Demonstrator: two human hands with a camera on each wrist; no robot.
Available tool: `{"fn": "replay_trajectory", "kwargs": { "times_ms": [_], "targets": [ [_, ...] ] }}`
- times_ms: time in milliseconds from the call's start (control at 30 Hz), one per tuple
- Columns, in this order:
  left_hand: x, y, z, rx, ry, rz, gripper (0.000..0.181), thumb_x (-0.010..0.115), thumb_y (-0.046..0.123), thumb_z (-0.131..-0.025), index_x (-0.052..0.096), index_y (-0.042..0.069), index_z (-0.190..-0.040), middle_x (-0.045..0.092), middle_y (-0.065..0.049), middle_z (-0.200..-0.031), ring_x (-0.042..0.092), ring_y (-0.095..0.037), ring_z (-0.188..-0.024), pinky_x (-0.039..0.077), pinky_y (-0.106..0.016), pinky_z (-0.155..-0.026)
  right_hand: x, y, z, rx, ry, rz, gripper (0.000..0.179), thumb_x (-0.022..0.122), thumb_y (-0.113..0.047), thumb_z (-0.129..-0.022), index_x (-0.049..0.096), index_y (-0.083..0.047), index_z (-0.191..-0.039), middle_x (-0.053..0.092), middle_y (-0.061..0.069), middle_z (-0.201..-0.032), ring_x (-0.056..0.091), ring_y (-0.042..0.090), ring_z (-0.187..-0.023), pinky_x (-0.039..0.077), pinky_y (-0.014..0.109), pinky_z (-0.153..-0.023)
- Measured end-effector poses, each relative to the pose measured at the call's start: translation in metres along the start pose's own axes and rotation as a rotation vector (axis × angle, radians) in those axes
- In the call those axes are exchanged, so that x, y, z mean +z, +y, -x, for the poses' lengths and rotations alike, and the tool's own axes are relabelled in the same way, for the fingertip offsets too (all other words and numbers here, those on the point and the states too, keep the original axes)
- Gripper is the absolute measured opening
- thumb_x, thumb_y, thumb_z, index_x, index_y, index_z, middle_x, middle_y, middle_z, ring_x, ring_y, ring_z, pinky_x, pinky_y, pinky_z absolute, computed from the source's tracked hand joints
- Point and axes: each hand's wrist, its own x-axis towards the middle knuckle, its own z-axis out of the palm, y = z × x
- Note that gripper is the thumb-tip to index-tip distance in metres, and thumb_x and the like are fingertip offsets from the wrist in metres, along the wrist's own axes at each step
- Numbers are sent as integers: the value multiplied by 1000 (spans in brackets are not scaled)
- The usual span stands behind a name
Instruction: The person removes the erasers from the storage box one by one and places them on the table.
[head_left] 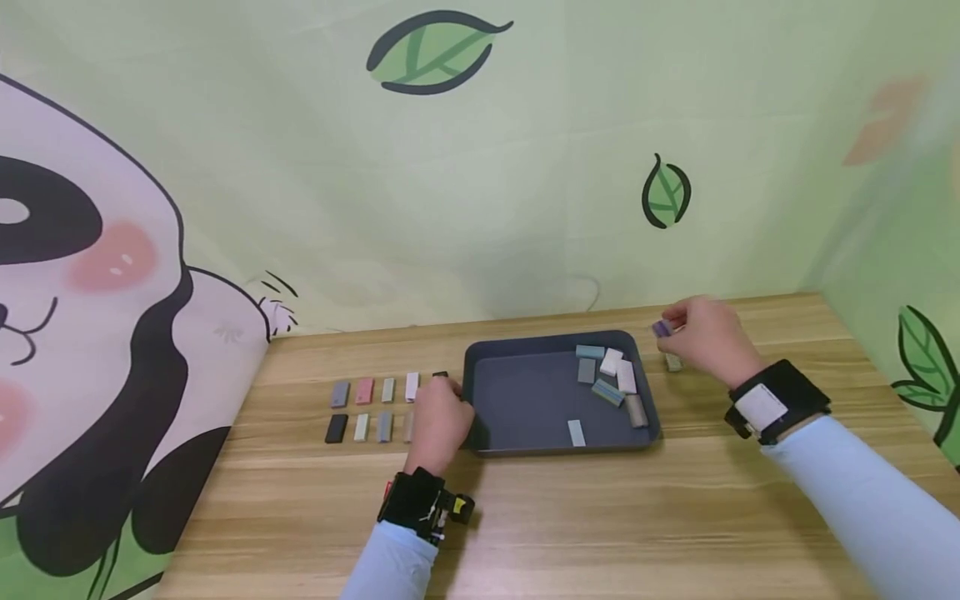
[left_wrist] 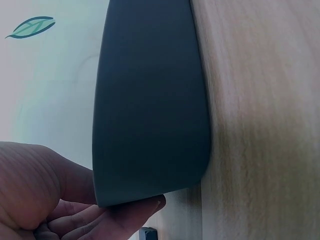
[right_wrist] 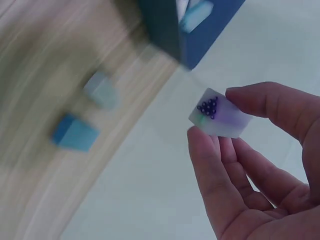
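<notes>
My left hand (head_left: 437,423) grips the left edge of a dark blue-grey tray (head_left: 558,452). Seen from the left wrist, the thumb of that hand (left_wrist: 37,187) lies at the tray's (left_wrist: 150,100) rim, with the fingers along its end wall. Beyond the tray's right side, my right hand (head_left: 708,337) holds up a small purple-and-white block (head_left: 662,328). In the right wrist view, thumb and fingertips of the hand (right_wrist: 265,185) pinch this block (right_wrist: 222,115), which bears a grape print. Several small blocks (head_left: 626,377) lie inside the tray, mostly towards its right end.
Two rows of small blocks (head_left: 364,391) stand on the wooden table (head_left: 300,500) left of the tray, partly hidden by the left hand. A pale block (head_left: 673,363) sits below the right hand. A printed backdrop (head_left: 465,208) rises behind the table.
</notes>
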Motion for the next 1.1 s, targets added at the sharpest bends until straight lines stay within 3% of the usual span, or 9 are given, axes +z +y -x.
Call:
{"fn": "replay_trajectory", "kwargs": {
  "times_ms": [267, 433, 700, 933, 1100],
  "targets": [
    [-2, 1, 0, -18, -9, 14, 11, 58, -1, -72, 66, 5, -76, 62, -7, -75, 54, -17, -61, 40, -25, -48, -7, 40, -4, 80, 112, 7, 41, 69, -19, -77, 63, 8, -107, 66, 25, -98, 63, 34, -88, 49, 44, -75],
    [-4, 0, 1, -38, -30, 27, 9, 58, -2, -74, 64, 5, -74, 59, -7, -71, 52, -17, -57, 38, -25, -45, -6, 62, -7, 123, 154, 19, 40, 70, -20, -76, 65, 9, -102, 66, 25, -97, 61, 37, -88, 47, 46, -75],
    [-3, 3, 2, -26, -41, 34, 9, 58, -1, -74, 65, 5, -75, 60, -7, -72, 53, -17, -58, 40, -26, -46, -3, 91, -7, 193, 136, 37, 40, 71, -21, -76, 65, 9, -101, 63, 29, -102, 58, 39, -91, 44, 45, -72],
    [-3, 2, 1, -42, -44, 25, 14, 59, 0, -74, 68, 3, -85, 64, -8, -81, 58, -17, -66, 44, -25, -51, 2, 99, -8, 227, 114, 51, 40, 71, -21, -76, 65, 9, -101, 63, 29, -102, 56, 41, -92, 43, 46, -73],
    [-3, 3, 2, -32, -29, 17, 11, 59, 0, -74, 67, 3, -80, 64, -8, -78, 58, -17, -63, 43, -25, -49, 5, 101, -11, 242, 101, 50, 40, 71, -22, -76, 65, 9, -101, 62, 29, -103, 54, 41, -93, 43, 46, -73]
  ]
}}
